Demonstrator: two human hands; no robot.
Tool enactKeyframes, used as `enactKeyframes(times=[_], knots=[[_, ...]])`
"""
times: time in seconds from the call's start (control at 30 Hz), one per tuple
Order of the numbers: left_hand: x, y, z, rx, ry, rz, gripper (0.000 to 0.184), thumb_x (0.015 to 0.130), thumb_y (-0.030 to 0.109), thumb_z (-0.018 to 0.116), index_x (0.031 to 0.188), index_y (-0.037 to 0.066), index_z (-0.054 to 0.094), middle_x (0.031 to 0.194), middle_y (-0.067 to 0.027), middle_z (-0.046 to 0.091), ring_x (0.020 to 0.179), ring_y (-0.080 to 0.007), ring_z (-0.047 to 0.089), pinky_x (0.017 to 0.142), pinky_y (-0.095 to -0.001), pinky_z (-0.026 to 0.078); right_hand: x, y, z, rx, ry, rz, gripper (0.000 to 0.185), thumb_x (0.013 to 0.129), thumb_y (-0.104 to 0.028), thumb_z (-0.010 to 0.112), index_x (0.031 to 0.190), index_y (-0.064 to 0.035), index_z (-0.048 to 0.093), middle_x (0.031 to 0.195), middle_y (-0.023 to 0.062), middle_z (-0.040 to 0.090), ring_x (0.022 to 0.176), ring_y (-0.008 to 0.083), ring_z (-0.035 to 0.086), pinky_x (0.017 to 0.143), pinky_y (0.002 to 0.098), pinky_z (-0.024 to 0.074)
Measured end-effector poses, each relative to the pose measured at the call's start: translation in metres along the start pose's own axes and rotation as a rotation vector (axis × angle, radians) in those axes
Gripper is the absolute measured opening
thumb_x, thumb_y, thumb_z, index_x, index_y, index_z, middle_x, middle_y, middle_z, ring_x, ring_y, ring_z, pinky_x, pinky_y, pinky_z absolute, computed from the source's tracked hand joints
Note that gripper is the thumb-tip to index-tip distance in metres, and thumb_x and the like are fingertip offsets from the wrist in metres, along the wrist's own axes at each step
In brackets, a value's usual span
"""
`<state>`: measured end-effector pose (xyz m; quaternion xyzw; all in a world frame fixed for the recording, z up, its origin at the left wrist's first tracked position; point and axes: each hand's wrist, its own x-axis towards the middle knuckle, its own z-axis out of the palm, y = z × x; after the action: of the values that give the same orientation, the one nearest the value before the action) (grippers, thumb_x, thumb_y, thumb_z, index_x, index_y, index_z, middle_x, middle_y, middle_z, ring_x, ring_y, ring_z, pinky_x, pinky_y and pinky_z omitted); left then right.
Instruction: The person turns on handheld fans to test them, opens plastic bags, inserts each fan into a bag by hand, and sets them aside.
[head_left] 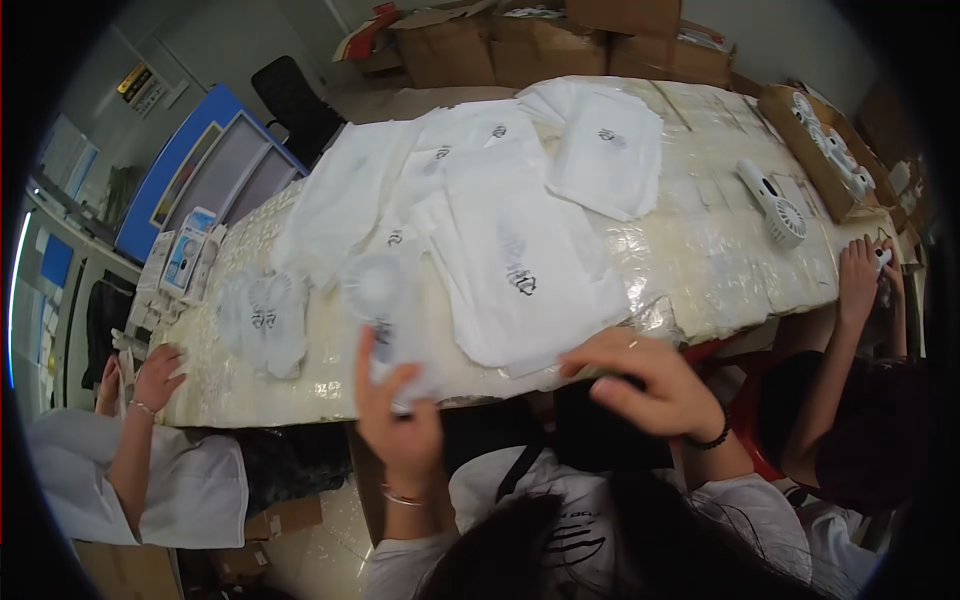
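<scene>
My left hand (398, 420) is over the table's front edge, at the lower end of a white handheld fan (378, 290) in a translucent printed bag. Its index finger stretches along the bag and its thumb is apart from it. My right hand (655, 385) has its fingers spread, the fingertips near the front edge of a stack of white printed bags (520, 255). Nothing shows in its grasp. Left of my left hand lies a pair of bagged fans (265, 320).
More white bags (610, 150) lie at the back. A bare fan (775, 205) and a cardboard box of fans (835, 150) are at the right. Small product boxes (180, 262) stand at the left. Co-workers' hands (158, 378) (862, 270) are at both sides.
</scene>
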<state>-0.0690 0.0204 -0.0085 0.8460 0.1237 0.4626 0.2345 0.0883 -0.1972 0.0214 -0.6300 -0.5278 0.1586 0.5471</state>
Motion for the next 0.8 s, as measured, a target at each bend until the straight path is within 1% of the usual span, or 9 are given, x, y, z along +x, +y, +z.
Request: enactKeyframes(times=[0.13, 0.23, 0.37, 0.43, 0.57, 0.63, 0.73, 0.77, 0.8], knots=[[0.005, -0.052, -0.054, 0.221, -0.001, -0.123, 0.024, 0.072, -0.005, 0.048, 0.092, 0.000, 0.059, 0.133, -0.0232, 0.047, 0.119, -0.0330, 0.050, 0.096, -0.0358, 0.040, -0.008, 0.006, -0.021, -0.032, 0.197, 0.094, 0.024, 0.087, -0.008, 0.055, 0.109, -0.0006, 0.062, 0.091, 0.0102, 0.066, 0.086, 0.0194, 0.061, 0.078, 0.0299, 0.0457], [0.009, -0.065, -0.078, 0.328, -0.160, -0.138, 0.023, 0.073, -0.004, 0.050, 0.093, 0.001, 0.060, 0.135, -0.0211, 0.047, 0.115, -0.0329, 0.053, 0.087, -0.0333, 0.045, -0.013, 0.006, -0.032, 0.010, 0.258, 0.168, 0.023, 0.088, -0.008, 0.054, 0.108, 0.0002, 0.062, 0.090, 0.0102, 0.065, 0.085, 0.0173, 0.061, 0.077, 0.0284, 0.0459], [0.016, -0.073, -0.079, 0.292, -0.209, -0.123, 0.022, 0.075, -0.002, 0.049, 0.094, 0.001, 0.061, 0.137, -0.0182, 0.046, 0.113, -0.0320, 0.054, 0.086, -0.0325, 0.046, -0.014, 0.013, -0.038, -0.005, 0.307, 0.164, 0.022, 0.089, -0.009, 0.054, 0.107, 0.0012, 0.063, 0.089, 0.0106, 0.065, 0.084, 0.0171, 0.062, 0.078, 0.0279, 0.0465], [0.017, -0.071, -0.075, 0.344, -0.249, -0.427, 0.023, 0.077, -0.001, 0.048, 0.095, 0.001, 0.062, 0.139, -0.0175, 0.044, 0.114, -0.0314, 0.054, 0.084, -0.0296, 0.046, -0.017, 0.010, -0.044, -0.012, 0.319, 0.183, 0.022, 0.089, -0.009, 0.055, 0.106, 0.0015, 0.063, 0.089, 0.0110, 0.065, 0.084, 0.0175, 0.062, 0.079, 0.0282, 0.0467], [0.019, -0.102, -0.074, 0.310, -0.174, -0.470, 0.023, 0.077, -0.001, 0.049, 0.096, 0.002, 0.062, 0.139, -0.0160, 0.044, 0.118, -0.0306, 0.051, 0.091, -0.0317, 0.043, -0.027, 0.014, -0.061, -0.177, 0.425, 0.196, 0.022, 0.091, -0.011, 0.053, 0.107, 0.0014, 0.062, 0.089, 0.0093, 0.065, 0.086, 0.0161, 0.061, 0.080, 0.0279, 0.0455], [0.022, -0.131, -0.079, 0.647, -0.139, -0.026, 0.027, 0.077, 0.000, 0.051, 0.101, 0.004, 0.062, 0.138, -0.0158, 0.045, 0.120, -0.0310, 0.048, 0.095, -0.0362, 0.040, -0.032, 0.021, -0.077, -0.328, 0.553, 0.176, 0.023, 0.089, -0.011, 0.055, 0.106, 0.0021, 0.062, 0.094, 0.0096, 0.066, 0.088, 0.0153, 0.061, 0.080, 0.0274, 0.0457], [0.044, -0.095, -0.064, 0.992, -0.018, 0.156, 0.031, 0.077, 0.001, 0.054, 0.107, 0.006, 0.059, 0.134, -0.0150, 0.048, 0.122, -0.0340, 0.044, 0.100, -0.0439, 0.035, -0.034, 0.039, -0.121, -0.602, 0.693, 0.129, 0.023, 0.088, -0.004, 0.052, 0.109, -0.0003, 0.062, 0.095, 0.0095, 0.066, 0.089, 0.0162, 0.061, 0.080, 0.0272, 0.0455], [0.050, -0.083, -0.056, 1.001, -0.013, 0.156, 0.031, 0.077, 0.001, 0.054, 0.107, 0.006, 0.059, 0.134, -0.0150, 0.048, 0.122, -0.0340, 0.044, 0.100, -0.0439, 0.035, -0.031, 0.043, -0.139, -0.714, 0.736, 0.095, 0.026, 0.086, 0.000, 0.051, 0.110, -0.0013, 0.061, 0.095, 0.0097, 0.066, 0.089, 0.0170, 0.061, 0.080, 0.0273, 0.0454], [0.054, -0.071, -0.045, 0.765, -0.155, 0.168, 0.032, 0.077, 0.000, 0.054, 0.109, 0.005, 0.058, 0.132, -0.0148, 0.050, 0.122, -0.0340, 0.045, 0.101, -0.0416, 0.035, -0.027, 0.051, -0.163, -0.777, 0.737, 0.062, 0.029, 0.085, 0.002, 0.049, 0.112, -0.0027, 0.060, 0.095, 0.0101, 0.066, 0.090, 0.0184, 0.061, 0.080, 0.0276, 0.0455]])
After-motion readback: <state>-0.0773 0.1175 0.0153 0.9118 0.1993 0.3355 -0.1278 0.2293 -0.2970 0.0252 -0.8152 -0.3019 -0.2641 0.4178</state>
